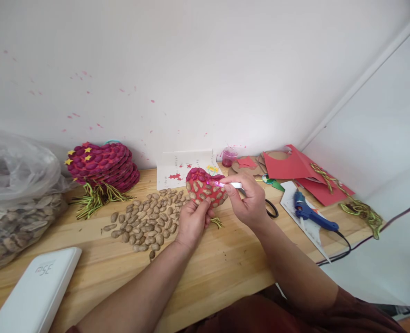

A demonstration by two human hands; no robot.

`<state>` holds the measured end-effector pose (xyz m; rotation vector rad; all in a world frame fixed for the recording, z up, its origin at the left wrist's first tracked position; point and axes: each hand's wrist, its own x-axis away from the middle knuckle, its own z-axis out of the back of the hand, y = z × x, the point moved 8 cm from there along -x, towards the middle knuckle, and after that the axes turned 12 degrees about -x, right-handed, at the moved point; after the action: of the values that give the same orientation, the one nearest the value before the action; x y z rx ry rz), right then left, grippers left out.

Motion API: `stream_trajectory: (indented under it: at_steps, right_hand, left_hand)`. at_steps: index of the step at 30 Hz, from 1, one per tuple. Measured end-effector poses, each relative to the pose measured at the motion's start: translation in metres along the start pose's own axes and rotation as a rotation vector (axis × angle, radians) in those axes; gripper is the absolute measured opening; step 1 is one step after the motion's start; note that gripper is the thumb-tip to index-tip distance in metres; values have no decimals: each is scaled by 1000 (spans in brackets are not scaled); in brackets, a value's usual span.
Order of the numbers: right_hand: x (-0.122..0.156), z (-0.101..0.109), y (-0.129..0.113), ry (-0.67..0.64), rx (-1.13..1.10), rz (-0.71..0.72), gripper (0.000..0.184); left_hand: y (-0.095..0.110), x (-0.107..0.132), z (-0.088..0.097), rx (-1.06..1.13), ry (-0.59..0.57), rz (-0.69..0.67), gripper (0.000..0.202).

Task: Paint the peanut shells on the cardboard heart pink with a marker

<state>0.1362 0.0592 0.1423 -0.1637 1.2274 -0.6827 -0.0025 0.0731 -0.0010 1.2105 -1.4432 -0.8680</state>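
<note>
Painting a red heart-shaped piece studded with peanut shells (205, 188), held upright above the wooden worktop (205, 268).

Left hand (192, 221) closed around the lower edge of the heart, fingers curled, propping it from below. Right hand (248, 200) pinched on a thin white brush with a pink tip (229, 185), tip touching the heart's upper right face. Loose pile of tan peanut shells (145, 222) lying just left of the left hand. Stack of finished dark red shell hearts with yellow stars (102, 165) set further left by the wall, green fringe beneath. Clear plastic bag of shells (15, 203) at far left. Blue glue gun (312, 216) resting on white paper to the right, well apart from the hands. Red card sheets (295, 166) behind it. White flat device (38, 291) at the near left edge.
</note>
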Motion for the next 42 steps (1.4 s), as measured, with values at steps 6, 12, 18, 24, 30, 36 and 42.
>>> stream_trajectory:
  at_steps: [6, 12, 18, 24, 30, 36, 42]
  right_hand:
    - [0, -6, -4, -103, 120, 57, 13]
    - [3, -11, -1, -155, 48, -5, 13]
    - [2, -8, -2, -73, 77, 4, 5]
    - [2, -5, -3, -64, 107, 4, 9]
    - [1, -3, -7, -97, 166, 82, 9]
    - [1, -8, -14, -117, 197, 147, 12]
    - [1, -9, -5, -118, 71, 41, 10]
  left_hand:
    - [2, 1, 1, 16, 14, 21, 39]
    - [1, 0, 0, 14, 1, 11, 37]
    - [2, 1, -1, 16, -7, 5, 38]
    - [2, 0, 0, 15, -1, 14, 39]
    - [2, 1, 1, 42, 13, 34, 38]
    - [2, 1, 1, 39, 10, 30, 37]
    - [2, 0, 1, 31, 10, 31, 38]
